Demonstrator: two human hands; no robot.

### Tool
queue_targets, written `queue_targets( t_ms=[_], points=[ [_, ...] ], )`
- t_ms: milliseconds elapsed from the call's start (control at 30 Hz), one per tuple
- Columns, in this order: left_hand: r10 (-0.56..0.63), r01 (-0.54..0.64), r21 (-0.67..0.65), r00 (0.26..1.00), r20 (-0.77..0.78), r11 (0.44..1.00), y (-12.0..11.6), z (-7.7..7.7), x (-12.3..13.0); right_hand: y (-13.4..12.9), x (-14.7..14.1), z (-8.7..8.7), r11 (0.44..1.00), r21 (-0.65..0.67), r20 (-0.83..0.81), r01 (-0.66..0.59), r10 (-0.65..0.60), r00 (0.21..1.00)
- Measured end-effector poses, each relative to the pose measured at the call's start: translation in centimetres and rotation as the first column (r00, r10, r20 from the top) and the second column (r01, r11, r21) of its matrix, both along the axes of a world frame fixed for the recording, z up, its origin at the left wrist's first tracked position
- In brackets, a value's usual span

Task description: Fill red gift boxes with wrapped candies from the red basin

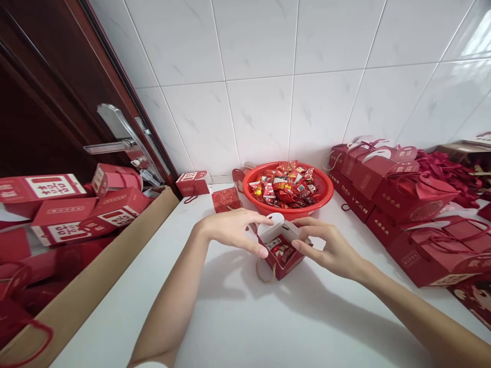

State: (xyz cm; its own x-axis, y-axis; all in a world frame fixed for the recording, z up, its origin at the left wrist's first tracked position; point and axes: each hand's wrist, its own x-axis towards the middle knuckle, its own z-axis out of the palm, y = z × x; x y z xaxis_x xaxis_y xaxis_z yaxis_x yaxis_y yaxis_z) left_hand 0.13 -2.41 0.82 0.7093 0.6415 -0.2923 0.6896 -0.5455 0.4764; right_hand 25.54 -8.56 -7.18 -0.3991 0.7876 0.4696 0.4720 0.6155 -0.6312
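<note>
1. The left hand (233, 232) has its fingers spread, thumb well apart from the forefinger, around the near-left side of the small open box (287, 268); whether they touch it, I cannot tell.
2. The right hand (332, 245) has bent fingers at the box's raised right flap, thumb toward the inner side; whether they pinch it, I cannot tell.
3. The box stands on the table (230, 327) between both sets of fingers, with wrapped packets (281, 250) inside.
4. Its tan cord handle (274, 271) hangs just below the left thumb.
5. Directly beyond the fingers sits a red basket (329, 190) heaped with wrapped sweets (282, 185).
6. Well to the right of the right fingers, red boxes (376, 174) are stacked.
7. Well left of the left fingers, a cardboard carton (102, 273) holds more red cartons (63, 207).
</note>
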Motion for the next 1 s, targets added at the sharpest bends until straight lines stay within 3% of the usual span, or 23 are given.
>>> queue_targets(
  t_ms=[100, 200, 333, 433, 533, 767, 867, 1000],
  points=[
    [-0.027, 0.025, 0.032, 0.997, 0.067, 0.999, 0.2, -0.6, 0.6, -0.7, -0.1, -0.5, 0.998, 0.060, -0.077, 0.030, -0.026, 0.997],
    [0.020, -0.035, 0.121, 0.992, 0.121, 0.992, 0.2, -1.6, 1.6, -1.1, -0.3, -1.5, 0.997, 0.059, -0.113, 0.054, -0.048, 0.992],
    [0.082, -0.100, 0.187, 0.991, 0.103, 0.977, 0.1, -2.5, 2.9, -1.4, -0.3, -2.8, 0.999, -0.026, -0.101, -0.020, 0.017, 0.995],
    [0.041, -0.048, 0.186, 0.998, 0.044, 0.981, 0.1, -2.8, 3.3, -1.3, -0.2, -3.3, 0.998, -0.017, -0.123, -0.067, 0.065, 0.990],
    [-0.010, 0.004, 0.176, 0.999, 0.034, 0.984, 0.1, -2.7, 3.2, -1.2, -0.6, -3.8, 1.000, -0.020, -0.154, 0.009, -0.012, 0.988],
    [-0.013, 0.012, 0.011, 0.997, 0.070, 1.000, -0.3, -2.3, 3.1, -0.4, -1.5, -5.3, 0.968, 0.035, -0.216, 0.247, -0.234, 0.948],
    [0.054, -0.054, 0.011, 0.999, 0.003, 0.999, -0.9, -2.4, 3.7, 0.3, -1.1, -5.4, 0.966, -0.084, -0.221, 0.244, -0.257, 0.941],
    [0.133, -0.131, 0.029, 0.989, -0.071, 0.991, -1.6, -2.7, 4.7, 1.3, -0.1, -5.0, 0.913, -0.393, -0.254, 0.111, -0.223, 0.941]
  ],
)
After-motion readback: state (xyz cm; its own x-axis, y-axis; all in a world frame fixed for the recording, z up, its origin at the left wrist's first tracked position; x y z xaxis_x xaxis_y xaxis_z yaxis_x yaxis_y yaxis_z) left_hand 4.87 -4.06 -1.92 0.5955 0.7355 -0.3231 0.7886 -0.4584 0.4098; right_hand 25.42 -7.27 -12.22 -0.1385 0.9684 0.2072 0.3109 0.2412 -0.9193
